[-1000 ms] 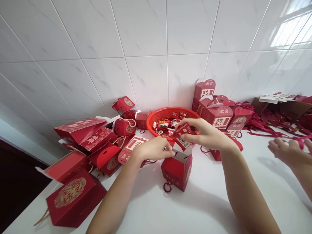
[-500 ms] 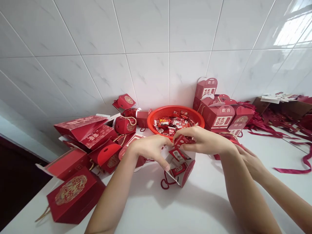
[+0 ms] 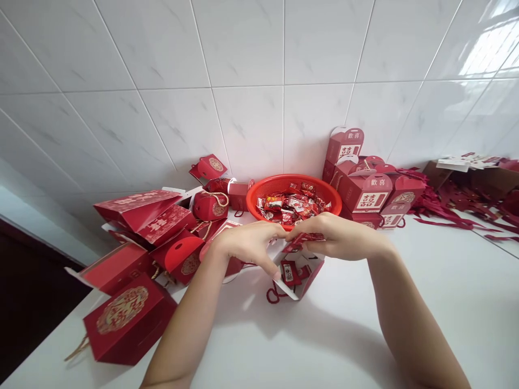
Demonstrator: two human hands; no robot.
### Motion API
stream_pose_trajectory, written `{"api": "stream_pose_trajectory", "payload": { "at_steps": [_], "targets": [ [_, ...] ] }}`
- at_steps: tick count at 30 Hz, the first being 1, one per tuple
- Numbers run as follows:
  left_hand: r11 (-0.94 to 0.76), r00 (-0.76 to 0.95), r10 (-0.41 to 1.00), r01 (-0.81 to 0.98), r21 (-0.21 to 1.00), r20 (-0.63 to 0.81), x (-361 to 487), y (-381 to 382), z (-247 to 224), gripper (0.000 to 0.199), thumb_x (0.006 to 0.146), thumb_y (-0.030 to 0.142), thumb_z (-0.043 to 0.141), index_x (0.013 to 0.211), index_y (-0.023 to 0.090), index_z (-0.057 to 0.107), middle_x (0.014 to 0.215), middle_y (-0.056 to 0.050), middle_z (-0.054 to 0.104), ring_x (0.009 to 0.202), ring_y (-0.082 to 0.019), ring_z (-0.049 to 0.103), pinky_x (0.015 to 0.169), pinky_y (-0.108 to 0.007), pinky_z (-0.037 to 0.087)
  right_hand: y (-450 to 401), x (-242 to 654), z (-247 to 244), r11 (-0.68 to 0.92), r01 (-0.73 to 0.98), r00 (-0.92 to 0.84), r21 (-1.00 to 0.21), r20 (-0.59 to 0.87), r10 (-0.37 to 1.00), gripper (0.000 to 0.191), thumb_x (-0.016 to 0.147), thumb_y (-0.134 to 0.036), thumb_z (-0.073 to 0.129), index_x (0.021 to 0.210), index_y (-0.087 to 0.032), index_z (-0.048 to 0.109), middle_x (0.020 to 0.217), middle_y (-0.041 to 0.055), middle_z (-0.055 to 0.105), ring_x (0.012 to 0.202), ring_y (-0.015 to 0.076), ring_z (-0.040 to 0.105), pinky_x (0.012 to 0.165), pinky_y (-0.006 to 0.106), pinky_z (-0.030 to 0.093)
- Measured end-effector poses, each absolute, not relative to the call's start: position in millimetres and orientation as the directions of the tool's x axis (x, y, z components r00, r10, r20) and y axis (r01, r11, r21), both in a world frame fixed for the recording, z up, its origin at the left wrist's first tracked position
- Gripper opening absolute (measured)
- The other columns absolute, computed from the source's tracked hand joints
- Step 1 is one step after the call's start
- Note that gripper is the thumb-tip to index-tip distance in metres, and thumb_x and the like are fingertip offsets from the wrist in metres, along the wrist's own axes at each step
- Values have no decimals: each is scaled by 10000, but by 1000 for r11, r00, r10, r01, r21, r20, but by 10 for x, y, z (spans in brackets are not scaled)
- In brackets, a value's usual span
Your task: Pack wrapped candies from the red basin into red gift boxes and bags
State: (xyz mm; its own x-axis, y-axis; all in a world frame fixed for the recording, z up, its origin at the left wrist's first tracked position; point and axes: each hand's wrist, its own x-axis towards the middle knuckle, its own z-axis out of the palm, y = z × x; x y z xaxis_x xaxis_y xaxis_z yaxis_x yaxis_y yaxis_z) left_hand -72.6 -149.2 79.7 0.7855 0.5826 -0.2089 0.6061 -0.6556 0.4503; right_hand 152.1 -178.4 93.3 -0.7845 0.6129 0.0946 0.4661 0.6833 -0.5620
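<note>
Red packets (image 3: 290, 274) lie in the open box (image 3: 312, 280) and basket (image 3: 334, 195).

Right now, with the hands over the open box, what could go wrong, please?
The red packets in the right hand might slip and miss the open box. The left hand has its thumb on the pale edge, so a hard press could bend it. The red basket stands close behind both hands, so a knuckle might nudge it.
</note>
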Motion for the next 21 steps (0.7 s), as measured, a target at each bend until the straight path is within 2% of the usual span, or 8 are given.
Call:
{"api": "stream_pose_trajectory", "payload": {
  "at_steps": [6, 9, 12, 15, 18, 21],
  "targets": [
    [-617, 758, 602, 641, 457, -252, -725, -1540, 869, 698, 664, 451, 824, 1302, 260, 617, 1352, -23, 623, 1199, -256, 574, 943, -262, 427, -1759, 1517, 907, 673, 507, -757, -539, 95, 647, 283, 863, -99, 520, 1019, -185, 739, 967, 51, 755, 788, 176, 674, 664, 257, 486],
    [-602, 727, 630, 679, 420, -273, -721, -1547, 861, 694, 651, 462, 822, 1275, 235, 620, 1311, -38, 636, 1165, -262, 582, 900, -264, 442, -1756, 1489, 896, 682, 503, -746, -531, 133, 653, 254, 874, -118, 524, 1009, -184, 728, 959, 56, 751, 777, 171, 663, 673, 259, 478],
    [-594, 707, 647, 703, 391, -288, -719, -1549, 859, 650, 639, 487, 823, 1192, 199, 641, 1189, -51, 671, 1070, -263, 608, 823, -266, 452, -1757, 1453, 893, 664, 488, -747, -567, 122, 653, 186, 904, -179, 545, 986, -177, 712, 821, 30, 731, 671, 146, 622, 637, 252, 461],
    [-613, 719, 637, 691, 384, -278, -724, -1553, 870, 607, 647, 510, 812, 1148, 206, 652, 1124, -41, 683, 1044, -262, 611, 831, -275, 447, -1743, 1411, 875, 641, 451, -768, -621, 96, 634, 153, 923, -237, 568, 951, -160, 697, 734, 5, 692, 614, 126, 585, 602, 239, 442],
    [-614, 707, 648, 705, 354, -283, -732, -1558, 889, 622, 653, 516, 801, 1173, 212, 643, 1126, -36, 682, 1055, -260, 607, 855, -279, 442, -1706, 1377, 833, 645, 411, -793, -644, 97, 601, 162, 915, -243, 596, 1018, -161, 690, 807, 9, 714, 656, 125, 601, 617, 230, 445],
    [-621, 710, 641, 703, 346, -292, -737, -1562, 909, 618, 666, 510, 794, 1188, 214, 646, 1149, -33, 684, 1061, -257, 611, 848, -271, 442, -1672, 1363, 792, 621, 467, -777, -630, 43, 628, 147, 885, -198, 616, 1005, -159, 692, 874, 29, 734, 709, 139, 639, 631, 232, 455]
  ]
}}
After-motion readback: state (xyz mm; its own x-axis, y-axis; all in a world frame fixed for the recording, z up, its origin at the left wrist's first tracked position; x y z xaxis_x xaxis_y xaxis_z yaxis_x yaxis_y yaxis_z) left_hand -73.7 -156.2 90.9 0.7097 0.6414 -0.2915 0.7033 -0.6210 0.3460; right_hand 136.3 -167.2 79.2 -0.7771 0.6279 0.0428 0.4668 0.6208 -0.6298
